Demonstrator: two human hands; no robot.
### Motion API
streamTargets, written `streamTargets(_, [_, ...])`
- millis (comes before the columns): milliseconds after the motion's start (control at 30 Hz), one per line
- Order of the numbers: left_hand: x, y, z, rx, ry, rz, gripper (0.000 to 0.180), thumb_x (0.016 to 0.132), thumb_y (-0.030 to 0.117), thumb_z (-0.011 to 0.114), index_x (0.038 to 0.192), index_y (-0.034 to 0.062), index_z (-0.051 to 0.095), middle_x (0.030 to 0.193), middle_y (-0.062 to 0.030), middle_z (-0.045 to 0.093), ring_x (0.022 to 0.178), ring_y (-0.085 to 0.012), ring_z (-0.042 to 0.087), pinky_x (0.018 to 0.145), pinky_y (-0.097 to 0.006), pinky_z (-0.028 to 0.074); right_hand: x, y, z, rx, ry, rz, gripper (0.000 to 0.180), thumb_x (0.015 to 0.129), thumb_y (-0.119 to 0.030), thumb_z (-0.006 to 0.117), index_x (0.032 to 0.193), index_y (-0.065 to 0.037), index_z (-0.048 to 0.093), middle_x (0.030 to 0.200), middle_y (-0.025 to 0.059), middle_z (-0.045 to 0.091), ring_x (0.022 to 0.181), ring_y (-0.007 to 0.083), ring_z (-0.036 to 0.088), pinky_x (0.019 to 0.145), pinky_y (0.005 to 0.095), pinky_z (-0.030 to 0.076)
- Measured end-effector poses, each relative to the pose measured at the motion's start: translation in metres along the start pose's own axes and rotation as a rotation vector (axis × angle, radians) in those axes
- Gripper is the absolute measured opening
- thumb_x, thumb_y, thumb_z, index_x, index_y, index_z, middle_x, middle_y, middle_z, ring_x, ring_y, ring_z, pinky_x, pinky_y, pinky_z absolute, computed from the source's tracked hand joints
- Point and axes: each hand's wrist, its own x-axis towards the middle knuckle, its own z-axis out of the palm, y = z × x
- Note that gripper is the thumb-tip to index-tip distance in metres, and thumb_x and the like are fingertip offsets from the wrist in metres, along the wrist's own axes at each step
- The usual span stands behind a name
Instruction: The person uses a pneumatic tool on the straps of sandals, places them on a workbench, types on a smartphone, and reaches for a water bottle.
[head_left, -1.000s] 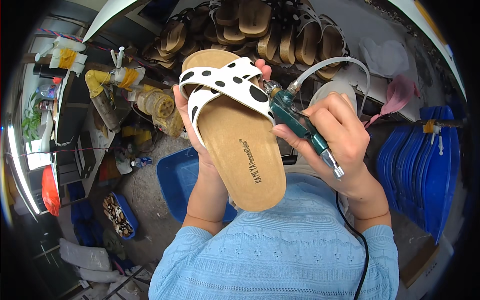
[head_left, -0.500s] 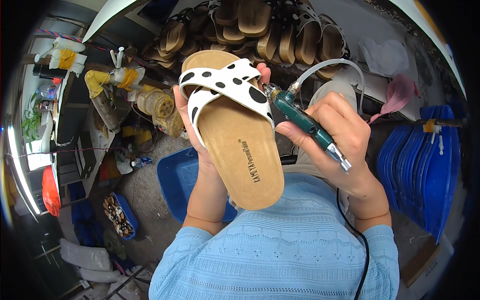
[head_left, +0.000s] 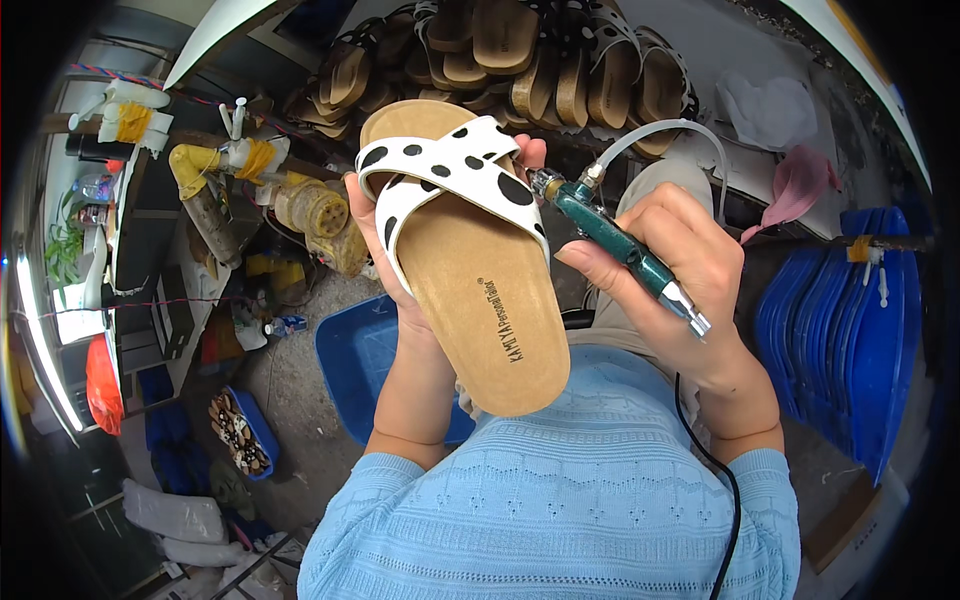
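Since half a second ago, the green pen-shaped tool (head_left: 618, 245) has tilted slightly, its tip staying at the strap edge. In the head view, the left hand (head_left: 385, 240) is wrapped around the tan cork-soled sandal with white black-spotted straps (head_left: 470, 265), held upright at picture centre. The right hand (head_left: 680, 275) is closed on the tool at 3 o'clock. The sandal looks light and stiff; gripping the sole's sides suits it. A dark printed label runs along the footbed. Stacked blue trays (head_left: 850, 340) sit at 3 o'clock, more sandals (head_left: 520, 60) at 12.
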Motion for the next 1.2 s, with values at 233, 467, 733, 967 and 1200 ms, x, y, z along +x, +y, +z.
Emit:
streamTargets(233, [0.0, 0.0, 0.0, 0.001, 0.02, 0.003, 0.106, 0.092, 0.082, 0.048, 0.15, -0.007, 0.042, 0.144, -0.0377, 0.049, 0.134, -0.0458, 0.054, 0.1, -0.053, 0.058, -0.002, 0.011, 0.005, 0.123, 0.041, 0.006, 0.029, 0.077, -0.017, 0.092, 0.082, 0.001, 0.07, 0.079, 0.0092, 0.064, 0.067, 0.0197, 0.059, 0.057, 0.0322, 0.046])
streamTargets(467, [0.001, 0.007, -0.014, -0.102, 0.063, 0.01, 0.102, 0.089, 0.078, 0.056, 0.149, -0.0044, 0.045, 0.139, -0.0311, 0.057, 0.134, -0.0445, 0.053, 0.118, -0.06, 0.042, -0.021, 0.015, -0.011, 0.488, 0.219, 0.197, 0.022, 0.085, -0.009, 0.083, 0.097, 0.006, 0.073, 0.095, 0.0129, 0.074, 0.082, 0.0187, 0.069, 0.073, 0.0313, 0.053])
streamTargets(733, [0.007, -0.003, -0.008, 0.016, 0.04, -0.015, 0.105, 0.093, 0.087, 0.038, 0.149, -0.002, 0.048, 0.141, -0.0292, 0.057, 0.138, -0.044, 0.051, 0.116, -0.069, 0.037, -0.006, -0.002, -0.013, 0.452, 0.056, -0.164, 0.038, 0.071, -0.017, 0.096, 0.084, 0.002, 0.067, 0.096, 0.017, 0.072, 0.079, 0.0245, 0.069, 0.068, 0.0338, 0.054])
streamTargets(967, [0.002, -0.013, 0.002, 0.181, 0.211, 0.064, 0.095, 0.095, 0.084, 0.038, 0.141, 0.0024, 0.053, 0.13, -0.0229, 0.064, 0.115, -0.0381, 0.067, 0.104, -0.066, 0.052, 0.002, -0.015, 0.005, 0.305, -0.061, -0.188, 0.038, 0.072, -0.016, 0.095, 0.081, 0.001, 0.063, 0.095, 0.0166, 0.071, 0.079, 0.0255, 0.068, 0.069, 0.0346, 0.054])
streamTargets(1200, [0.0, -0.021, 0.016, 0.211, 0.345, 0.15, 0.097, 0.096, 0.085, 0.032, 0.14, 0.001, 0.053, 0.125, -0.0238, 0.067, 0.109, -0.0373, 0.071, 0.086, -0.052, 0.064, 0.007, -0.02, 0.019, 0.17, -0.038, -0.256, 0.041, 0.068, -0.02, 0.096, 0.079, 0.001, 0.063, 0.093, 0.0144, 0.071, 0.076, 0.0259, 0.067, 0.067, 0.0358, 0.052])
